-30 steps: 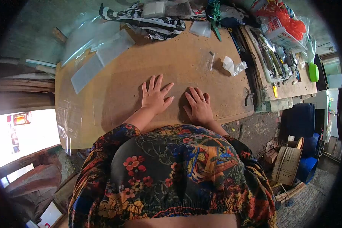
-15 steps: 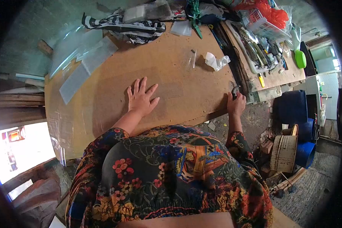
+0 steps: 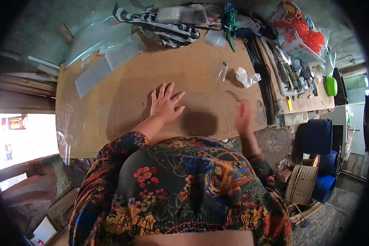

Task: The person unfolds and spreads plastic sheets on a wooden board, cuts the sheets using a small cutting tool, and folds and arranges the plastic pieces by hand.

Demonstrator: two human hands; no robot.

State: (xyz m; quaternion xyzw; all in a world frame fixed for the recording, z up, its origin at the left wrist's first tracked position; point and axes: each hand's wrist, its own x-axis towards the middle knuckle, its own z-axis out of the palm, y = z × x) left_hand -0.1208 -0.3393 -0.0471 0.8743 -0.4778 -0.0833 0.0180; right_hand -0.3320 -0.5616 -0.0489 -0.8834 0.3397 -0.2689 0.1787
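My left hand (image 3: 165, 107) lies flat on the brown board (image 3: 143, 74), fingers spread and nothing in it. Blurred by motion, my right hand (image 3: 244, 119) is raised over the board's right front part, closed on a thin dark curved object (image 3: 234, 96) that points up and to the left. What exactly the object is cannot be made out. A crumpled white tissue (image 3: 247, 78) lies beyond this hand, with a small clear plastic piece (image 3: 223, 72) to its left. A dark shadow falls on the board between my hands.
Clear plastic sheets (image 3: 110, 61) lie at the back left, a black-and-white striped bag (image 3: 160, 26) at the back. On the right are a tray of tools (image 3: 289, 71), a yellow cutter (image 3: 289, 103), a basket with red plastic (image 3: 301, 43) and a green container (image 3: 331, 86). Blue barrels (image 3: 313, 137) stand below.
My right hand left the board, took hold of the dark curved object at the right edge, and has moved back leftward with it. My left hand stays flat; the camera view has shifted.
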